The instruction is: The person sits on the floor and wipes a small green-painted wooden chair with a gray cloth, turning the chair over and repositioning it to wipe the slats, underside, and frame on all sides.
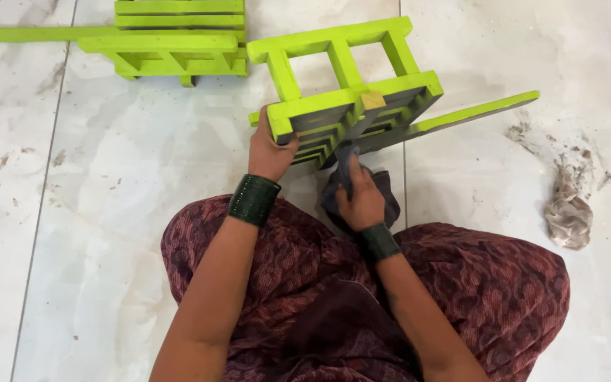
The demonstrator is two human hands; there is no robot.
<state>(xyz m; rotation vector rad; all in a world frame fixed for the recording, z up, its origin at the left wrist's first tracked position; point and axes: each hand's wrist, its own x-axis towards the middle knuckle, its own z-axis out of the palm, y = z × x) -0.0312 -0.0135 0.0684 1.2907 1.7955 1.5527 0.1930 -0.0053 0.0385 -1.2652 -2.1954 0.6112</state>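
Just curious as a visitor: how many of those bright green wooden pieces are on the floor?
2. One wooden frame lies at the top left, untouched. The other frame is near the middle, gripped by the left hand; the right hand presses a dark cloth against it.

A person is sitting on a pale marble floor [107, 212], knees spread in maroon patterned cloth. The left hand [269, 147] is gripping the near left corner of a lime-green slatted wooden frame [348, 85], which is lying tilted with its dark underside showing. The right hand [361, 198] is pressing a dark grey rag [385, 192] against the frame's near edge. A second green frame [171, 42] is resting far left. A crumpled dirty cloth [568, 212] is lying at right.
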